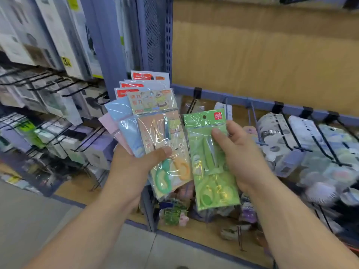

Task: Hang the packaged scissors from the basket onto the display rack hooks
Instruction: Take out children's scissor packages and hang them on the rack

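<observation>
To your far left, boxed goods hang on black wire hooks, with a yellow price tag above them. A blue upright post stands between that rack and the bay in front of you.

Your left hand holds a fan of packaged scissors. Its grip is clamped on the lower part of the fan, with the thumb pressed across the front packet and the fingers hidden behind. The front packet shows scissors with one green handle and one orange. Pale blue and pink packets spread out to its left, and red-topped cards stick up behind.

Just beside the fan, apart from it, your right hand holds a single green packet upright. Its grip is closed on the packet's right edge, with the thumb on the clear front and the fingers behind. The packet's hang hole is free and not on any hook. It sits below the blue rail, near a grey peg that juts from the rail.

Further right, more black hooks on that rail carry blurred pale packaged goods. A wood-look back panel rises above the rail.
</observation>
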Demonstrator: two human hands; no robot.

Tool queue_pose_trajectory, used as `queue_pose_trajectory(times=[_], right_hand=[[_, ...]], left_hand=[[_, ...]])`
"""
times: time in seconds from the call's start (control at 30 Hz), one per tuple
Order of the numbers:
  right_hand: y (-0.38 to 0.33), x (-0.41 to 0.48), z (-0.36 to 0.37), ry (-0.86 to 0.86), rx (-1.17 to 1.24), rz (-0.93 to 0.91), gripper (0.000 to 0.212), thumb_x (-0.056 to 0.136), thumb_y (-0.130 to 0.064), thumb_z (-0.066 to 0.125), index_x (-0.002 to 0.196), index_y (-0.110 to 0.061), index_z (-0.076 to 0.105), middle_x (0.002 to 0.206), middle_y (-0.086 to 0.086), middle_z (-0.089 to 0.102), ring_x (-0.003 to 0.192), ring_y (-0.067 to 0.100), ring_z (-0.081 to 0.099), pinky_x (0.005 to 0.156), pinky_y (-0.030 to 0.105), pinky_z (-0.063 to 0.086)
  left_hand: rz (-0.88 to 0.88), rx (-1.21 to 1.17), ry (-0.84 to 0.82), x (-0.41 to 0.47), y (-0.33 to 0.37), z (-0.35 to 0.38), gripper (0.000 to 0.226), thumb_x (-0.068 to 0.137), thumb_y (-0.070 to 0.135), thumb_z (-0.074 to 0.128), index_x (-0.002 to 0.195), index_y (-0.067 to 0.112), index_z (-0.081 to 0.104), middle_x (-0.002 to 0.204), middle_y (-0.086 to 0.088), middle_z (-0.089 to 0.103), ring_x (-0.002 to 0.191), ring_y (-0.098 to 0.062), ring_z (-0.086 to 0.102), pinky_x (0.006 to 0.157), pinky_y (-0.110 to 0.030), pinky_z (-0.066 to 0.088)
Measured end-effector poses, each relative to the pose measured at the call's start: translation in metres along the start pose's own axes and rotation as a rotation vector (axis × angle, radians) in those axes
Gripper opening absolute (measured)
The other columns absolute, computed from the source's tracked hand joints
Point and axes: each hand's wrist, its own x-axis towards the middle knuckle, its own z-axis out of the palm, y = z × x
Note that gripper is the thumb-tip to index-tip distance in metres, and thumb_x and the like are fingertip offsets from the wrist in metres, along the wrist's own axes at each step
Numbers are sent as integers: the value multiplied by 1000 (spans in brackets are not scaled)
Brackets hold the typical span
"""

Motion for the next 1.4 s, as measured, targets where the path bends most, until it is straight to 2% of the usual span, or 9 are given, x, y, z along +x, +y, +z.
queue_pose_trajectory(times=[0.1,0.23,0.33,0.47,0.57,0.67,1.03,1.23,1.4], right_hand=[[-17,27,-4,-6,-39,-111,15,104,-29,61,107,-30,76,112,3,78,108,38,71,99,64,54],[-37,60,-12,-2,-153,-274,24,102,-35,59,92,-20,73,85,8,74,77,37,66,76,52,56],[-51,84,-21,-9,-224,-394,44,104,-34,62,74,-2,55,65,5,44,61,17,39,60,36,31],[-79,105,-25,-38,-242,-491,51,102,-23,65,61,-13,38,57,-11,30,55,7,27,52,28,22],[-108,114,-20,-47,-205,-591,45,99,-30,65,68,1,52,61,11,40,61,11,36,54,35,29],[-138,119,-11,-48,-203,-719,50,95,-34,60,83,14,55,72,31,46,65,19,37,55,45,34],[-168,155,9,92,-86,-726,44,102,-23,61,66,-4,42,56,-9,34,57,11,29,56,32,23],[-170,161,9,56,6,-666,45,101,-18,61,70,4,39,60,-3,28,58,14,25,53,31,20],[-169,168,6,87,-20,-670,48,101,-21,61,61,-16,35,57,-4,25,56,14,23,56,32,19]], left_hand=[[65,32,58,21,12,9,44,82,-10,76,116,19,71,106,3,82,99,-18,78,81,-29,63],[173,102,166,43,24,20,54,72,6,92,120,21,71,111,4,81,105,-17,77,96,-40,58],[240,138,224,54,31,31,62,65,14,97,120,22,70,109,8,80,102,-13,77,93,-36,57],[331,167,281,62,42,39,48,74,12,89,115,29,70,107,15,80,102,-6,76,87,-28,58],[372,179,299,66,53,42,45,82,-2,83,109,30,67,95,28,78,89,7,73,71,-9,55],[399,177,311,73,60,41,46,82,-3,82,108,32,68,98,24,79,91,2,75,69,-9,56],[442,162,309,92,68,47,44,80,-3,82,110,27,70,101,13,81,95,-10,78,78,-20,62],[463,145,244,98,80,47,50,65,7,94,105,32,75,105,8,81,100,-15,78,82,-26,62],[456,122,243,100,81,47,44,65,15,84,104,34,75,107,7,81,100,-15,78,84,-28,63]])
